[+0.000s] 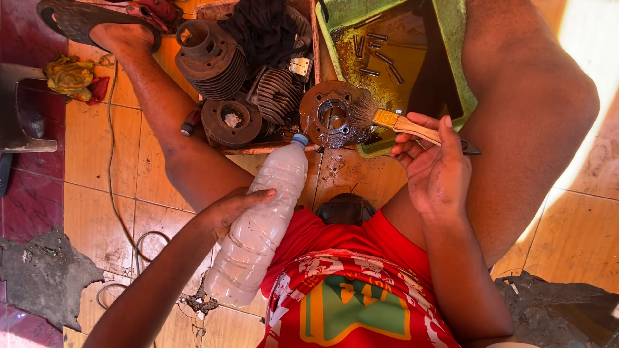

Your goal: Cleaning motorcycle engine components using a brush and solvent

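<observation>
Washing a greasy round engine part (330, 116) with liquid and bristles. Left hand (233, 209) wrapped around a clear plastic bottle (259, 231), fingers (261, 194) closed on its side, blue-capped neck tipped toward the part just beyond. Right hand (433, 164) pinching a wooden-handled paintbrush (394, 122), fingers (418, 120) closed on the handle, bristles touching the part's rim. Part resting at the corner of a green tray (456, 38), ahead of both hands. Best done with small squirts aimed into the bore, short strokes around the flange, runoff kept over the tray rather than the tiled floor (97, 161).

Clear plastic bottle (258, 232), seemingly unlabelled, centre-left.
</observation>
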